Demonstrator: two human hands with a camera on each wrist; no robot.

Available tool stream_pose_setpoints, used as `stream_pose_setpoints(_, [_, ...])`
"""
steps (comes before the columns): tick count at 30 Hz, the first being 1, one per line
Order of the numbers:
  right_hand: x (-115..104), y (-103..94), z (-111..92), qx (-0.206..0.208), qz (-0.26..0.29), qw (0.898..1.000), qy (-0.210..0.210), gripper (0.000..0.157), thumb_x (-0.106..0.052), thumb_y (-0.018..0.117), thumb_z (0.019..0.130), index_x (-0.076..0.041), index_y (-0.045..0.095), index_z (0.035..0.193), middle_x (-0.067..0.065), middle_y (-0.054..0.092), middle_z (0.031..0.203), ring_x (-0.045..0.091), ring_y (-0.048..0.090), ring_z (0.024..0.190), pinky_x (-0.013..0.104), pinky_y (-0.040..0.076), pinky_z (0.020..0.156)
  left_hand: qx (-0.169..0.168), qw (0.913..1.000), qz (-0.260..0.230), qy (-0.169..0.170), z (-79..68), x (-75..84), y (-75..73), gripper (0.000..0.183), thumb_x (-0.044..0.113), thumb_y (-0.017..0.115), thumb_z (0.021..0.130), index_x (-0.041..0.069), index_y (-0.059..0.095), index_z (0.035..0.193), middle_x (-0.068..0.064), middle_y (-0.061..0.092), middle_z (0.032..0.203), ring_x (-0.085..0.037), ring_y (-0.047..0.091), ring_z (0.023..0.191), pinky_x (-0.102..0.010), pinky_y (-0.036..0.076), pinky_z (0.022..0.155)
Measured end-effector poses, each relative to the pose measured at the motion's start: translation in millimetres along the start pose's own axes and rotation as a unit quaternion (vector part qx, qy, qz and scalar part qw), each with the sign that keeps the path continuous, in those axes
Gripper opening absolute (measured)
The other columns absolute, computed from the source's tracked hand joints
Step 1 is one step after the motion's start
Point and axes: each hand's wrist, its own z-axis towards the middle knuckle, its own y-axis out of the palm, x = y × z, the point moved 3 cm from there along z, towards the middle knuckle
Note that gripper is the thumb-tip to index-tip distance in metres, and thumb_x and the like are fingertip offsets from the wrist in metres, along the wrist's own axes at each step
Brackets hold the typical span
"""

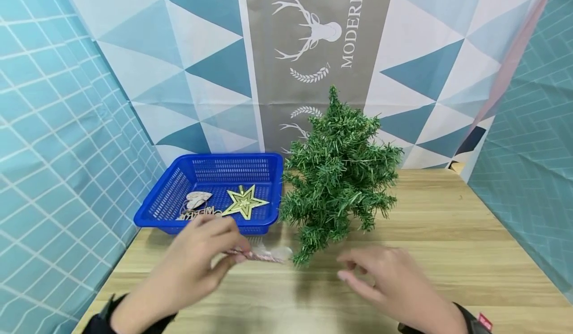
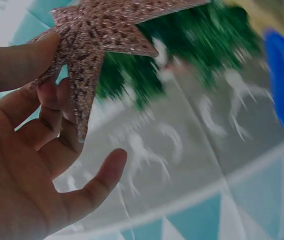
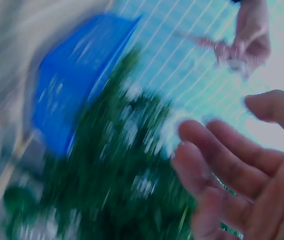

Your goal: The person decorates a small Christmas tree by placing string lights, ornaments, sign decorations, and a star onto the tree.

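A pink glittery star ornament (image 2: 89,30) is pinched between the thumb and fingers of my left hand (image 1: 203,254), over the table in front of the basket. In the head view the star shows nearly edge-on, with something pale and translucent along it. My right hand (image 1: 389,277) is at the lower right of a small green artificial Christmas tree (image 1: 337,174). Its fingers bend loosely and hold nothing. The tree carries no ornaments on its visible side, and its base is hidden behind the branches.
Left of the tree stands a blue plastic basket (image 1: 208,157). Inside lie a gold star (image 1: 243,202), a wooden heart piece (image 1: 197,199) and a wooden lettering piece (image 1: 194,213). The wooden table (image 1: 465,244) ends at patterned cloth walls behind and beside it.
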Motion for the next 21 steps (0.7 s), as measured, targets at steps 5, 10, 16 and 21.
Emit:
stream_pose_setpoints(5, [-21, 10.8, 8, 0.017, 0.08, 0.996, -0.045, 0.038, -0.03, 0.068, 0.09, -0.017, 0.059, 0.124, -0.01, 0.06, 0.104, 0.001, 0.057, 0.085, 0.015, 0.047, 0.074, 0.016, 0.9969, -0.073, 0.026, 0.1, 26.6, 23.0, 0.002, 0.021, 0.065, 0.089, 0.022, 0.066, 0.088, 0.016, 0.053, 0.084, -0.002, 0.053, 0.083, -0.033, 0.039, 0.087])
stream_pose_setpoints(10, [-18, 23.7, 2, 0.03, 0.141, 0.988, -0.05, 0.009, -0.019, 0.067, 0.09, -0.021, 0.065, 0.098, -0.013, 0.054, 0.094, -0.003, 0.049, 0.076, 0.008, 0.042, 0.068, 0.006, 0.9903, -0.139, -0.005, -9.9, 31.1, 55.5, 0.008, 0.018, 0.069, 0.084, 0.024, 0.067, 0.089, 0.019, 0.052, 0.084, -0.002, 0.053, 0.087, -0.032, 0.041, 0.083])
stream_pose_setpoints(16, [-1, 29.8, -16, 0.051, 0.153, 0.985, -0.056, 0.005, -0.015, 0.063, 0.093, -0.019, 0.065, 0.091, -0.013, 0.058, 0.088, -0.003, 0.049, 0.07, 0.005, 0.039, 0.06, -0.025, 0.9748, -0.211, -0.066, -34.2, 27.7, 101.6, 0.011, 0.017, 0.073, 0.082, 0.023, 0.068, 0.09, 0.019, 0.051, 0.082, 0.002, 0.05, 0.081, -0.024, 0.042, 0.074])
stream_pose_setpoints(21, [5, 30.2, -25, 0.037, 0.195, 0.979, -0.035, 0.018, -0.002, 0.066, 0.087, -0.019, 0.066, 0.093, -0.013, 0.058, 0.084, -0.005, 0.046, 0.065, 0.005, 0.038, 0.055, -0.031, 0.9592, -0.275, -0.06, -48.3, 29.5, 137.6, 0.005, 0.019, 0.07, 0.085, 0.019, 0.068, 0.09, 0.013, 0.054, 0.08, 0.007, 0.049, 0.075, -0.015, 0.039, 0.069])
